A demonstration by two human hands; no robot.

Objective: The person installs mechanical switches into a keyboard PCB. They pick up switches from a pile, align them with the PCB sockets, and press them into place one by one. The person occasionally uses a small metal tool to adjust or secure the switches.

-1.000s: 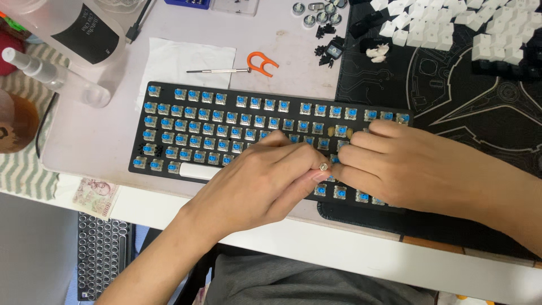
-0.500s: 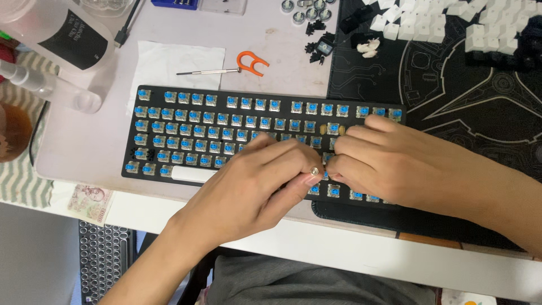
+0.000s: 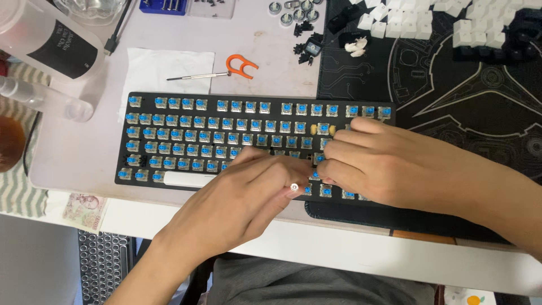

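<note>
Two hands crowd one spot: your left hand (image 3: 248, 195) pinches a small metal tool (image 3: 294, 187), right hand (image 3: 384, 164) fingers pressed on the keyboard (image 3: 169, 141) (bare switches); a slip could bend a switch.

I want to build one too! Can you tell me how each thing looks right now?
Keyboard: flat on desk, keycaps off, blue switches bare.
White space bar: still fitted.
Loose white keycaps: piled on the dark mat.
Orange puller: lying unused.
Screwdriver: lying on white paper.
Left hand: fingers pinching a small metal tool.
Right hand: resting on switches.
</note>
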